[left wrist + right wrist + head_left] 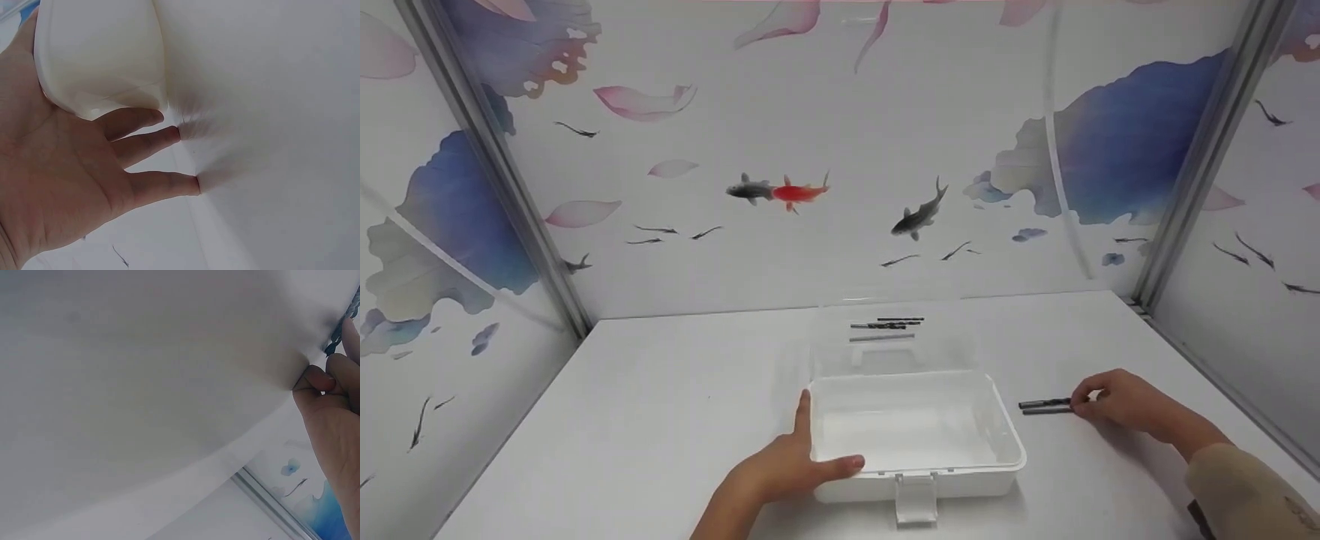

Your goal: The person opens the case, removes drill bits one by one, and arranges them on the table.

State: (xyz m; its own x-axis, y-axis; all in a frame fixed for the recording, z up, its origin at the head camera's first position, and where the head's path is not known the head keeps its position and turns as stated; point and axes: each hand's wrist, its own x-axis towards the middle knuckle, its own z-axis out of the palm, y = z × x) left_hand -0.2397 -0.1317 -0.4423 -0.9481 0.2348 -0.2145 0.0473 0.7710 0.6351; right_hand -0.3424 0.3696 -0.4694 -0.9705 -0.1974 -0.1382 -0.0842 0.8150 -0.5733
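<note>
A white plastic box [919,484] stands with its clear lid [952,352] swung back and its front latch [916,501] hanging down. My left hand [784,461] rests against the box's left front corner, thumb over the front rim and index finger along the left side. In the left wrist view, the other fingers [149,143] stretch straight down to the table. To the right of the box, my right hand [1125,405] pinches the right end of a dark drill bit [1039,404]. A second, greyer bit [1044,411] lies alongside it, its right end hidden by the fingertips.
Several more drill bits [889,325] show in the lid's area; whether they lie on it or behind it I cannot tell. A white table [622,420] carries everything. Printed panels [840,150] with metal corner posts [1200,150] enclose its back and sides.
</note>
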